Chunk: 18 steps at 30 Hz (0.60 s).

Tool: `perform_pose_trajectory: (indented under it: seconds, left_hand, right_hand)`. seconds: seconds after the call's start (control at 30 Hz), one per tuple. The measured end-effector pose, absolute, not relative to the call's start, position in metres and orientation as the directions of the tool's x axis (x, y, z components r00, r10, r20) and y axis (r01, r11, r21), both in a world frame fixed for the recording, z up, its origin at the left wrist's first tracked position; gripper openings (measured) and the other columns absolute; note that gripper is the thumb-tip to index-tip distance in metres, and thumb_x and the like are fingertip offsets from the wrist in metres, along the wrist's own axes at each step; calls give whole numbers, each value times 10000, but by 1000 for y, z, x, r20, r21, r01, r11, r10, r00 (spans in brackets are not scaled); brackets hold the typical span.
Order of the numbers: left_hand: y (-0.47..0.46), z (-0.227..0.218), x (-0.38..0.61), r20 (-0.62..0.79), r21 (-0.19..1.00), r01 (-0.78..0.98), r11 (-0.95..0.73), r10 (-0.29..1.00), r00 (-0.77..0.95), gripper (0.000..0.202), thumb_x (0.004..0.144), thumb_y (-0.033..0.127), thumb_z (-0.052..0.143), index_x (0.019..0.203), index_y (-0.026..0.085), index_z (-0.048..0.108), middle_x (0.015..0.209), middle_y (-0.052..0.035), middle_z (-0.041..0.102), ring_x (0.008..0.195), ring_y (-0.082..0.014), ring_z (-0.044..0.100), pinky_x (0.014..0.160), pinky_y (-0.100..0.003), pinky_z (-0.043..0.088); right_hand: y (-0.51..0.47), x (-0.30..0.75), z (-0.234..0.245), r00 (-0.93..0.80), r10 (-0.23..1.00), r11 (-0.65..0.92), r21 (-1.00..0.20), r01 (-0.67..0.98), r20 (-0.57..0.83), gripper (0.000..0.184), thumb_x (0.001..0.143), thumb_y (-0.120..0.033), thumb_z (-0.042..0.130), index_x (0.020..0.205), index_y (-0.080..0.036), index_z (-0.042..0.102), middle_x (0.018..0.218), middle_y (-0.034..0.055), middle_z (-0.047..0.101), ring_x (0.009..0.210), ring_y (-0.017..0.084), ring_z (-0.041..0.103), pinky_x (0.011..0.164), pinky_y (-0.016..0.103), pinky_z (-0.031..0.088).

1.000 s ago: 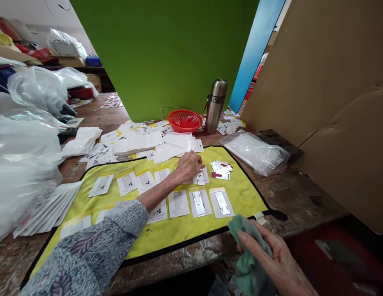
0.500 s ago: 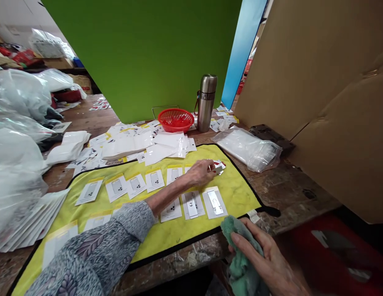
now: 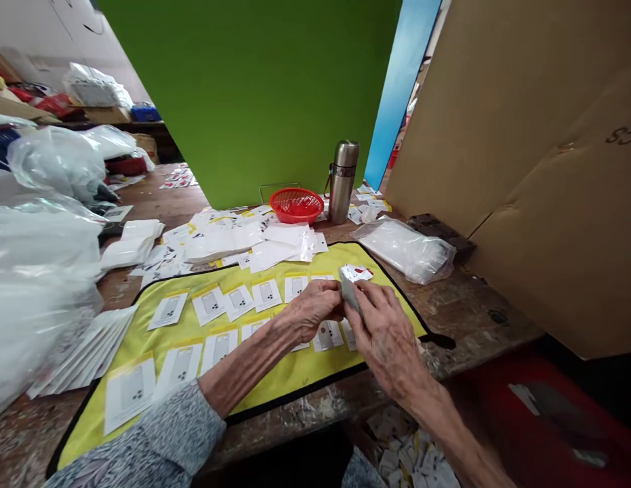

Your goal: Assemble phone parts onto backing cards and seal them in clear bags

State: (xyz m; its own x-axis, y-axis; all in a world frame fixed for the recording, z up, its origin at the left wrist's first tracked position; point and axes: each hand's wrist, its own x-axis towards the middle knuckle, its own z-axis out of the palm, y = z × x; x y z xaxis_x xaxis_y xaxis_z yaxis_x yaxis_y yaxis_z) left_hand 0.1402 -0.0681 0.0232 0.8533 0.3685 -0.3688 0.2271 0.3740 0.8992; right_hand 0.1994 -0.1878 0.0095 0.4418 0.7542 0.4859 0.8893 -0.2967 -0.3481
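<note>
I record that both hands have come together. A second ago, my feed showed the right hand [image 3: 389,333] low, off the near edge of the yellow mat [image 3: 285,374], holding a green cloth [image 3: 350,295]. Half a second ago, the left hand [image 3: 319,308] was at the pile of small cards [image 3: 356,272]. The two now meet over the mat, just on the near side of that pile.

Right hand: fingers closed on the cloth, which appears grey-green and folded between the hands. Left hand: fingers drawn together at the cloth's edge. The tips are blurred and partly hidden, so I cannot tell whether they pinch a small piece or only the cloth.

My finding, as a judgement: the work has passed from one hand picking at the pile to both hands handling something at the cloth, possibly to wipe it. I cannot confirm a piece inside.

Location of the items: the printed packs [image 3: 167,310] lie in two rows on the mat, which covers part of the worktop [image 3: 478,305]. Those at the right end of the near row are partly covered by the hands. The pile lies beyond the fingers, near the mat's far right corner, some red markings showing.
</note>
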Motion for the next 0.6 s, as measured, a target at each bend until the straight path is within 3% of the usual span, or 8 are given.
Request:
perform_pose_trajectory:
  seconds: [0.1, 0.2, 0.3, 0.4, 0.47, 0.6]
  left_hand:
    - [-58, 24, 131, -397, 887, 193, 420, 478, 783, 109, 684, 75, 599, 617, 136, 536, 520, 45, 568, 449, -47, 490, 526, -190, 380]
    - [-55, 26, 120, -420, 889, 231, 396, 502, 756, 113, 750, 144, 602, 671, 150, 522, 535, 9, 614, 493, -94, 590, 495, -188, 344]
    - [-62, 26, 110, -397, 891, 229, 391, 428, 812, 162, 783, 229, 604, 664, 143, 537, 548, -3, 619, 528, -100, 606, 517, -190, 355]
    - [-70, 19, 97, -312, 927, 167, 335, 445, 839, 209, 719, 279, 682, 626, 126, 574, 500, 45, 539, 452, -37, 458, 499, -175, 326]
    - [-69, 15, 86, -316, 926, 171, 335, 446, 838, 263, 683, 346, 714, 619, 127, 583, 470, 61, 497, 424, -28, 396, 464, -178, 282]
    - [-53, 15, 66, -416, 865, 258, 430, 330, 847, 369, 676, 469, 700, 651, 109, 624, 517, 9, 572, 429, -46, 452, 463, -196, 300]
  right_hand:
    - [-200, 190, -2, 359, 790, -219, -319, 922, 496, 377, 874, -181, 402, 1203, -157, 584, 1213, 125, 609, 1077, 276, 535, 924, 442, 448]
    - [-216, 190, -1, 536, 739, -248, -575, 779, 408, 264, 868, -237, 407, 961, -164, 644, 927, 91, 669, 856, 221, 604, 756, 341, 507]
    - [-216, 187, 4, 688, 715, -292, -839, 459, 128, 266, 880, -379, 438, 841, -183, 613, 718, 21, 619, 667, 166, 578, 586, 255, 478]
    - [-205, 176, 0, 637, 771, -277, -894, 353, 12, 291, 850, -441, 486, 773, -182, 592, 658, -4, 581, 614, 144, 541, 550, 230, 445]
    - [-198, 166, -8, 646, 759, -282, -854, 436, 79, 285, 839, -431, 503, 699, -189, 559, 601, -15, 545, 558, 133, 508, 524, 229, 419]
    - [-191, 156, -22, 520, 739, -160, -637, 754, 428, 260, 874, -341, 458, 660, -208, 520, 610, 8, 562, 571, 151, 533, 552, 252, 415]
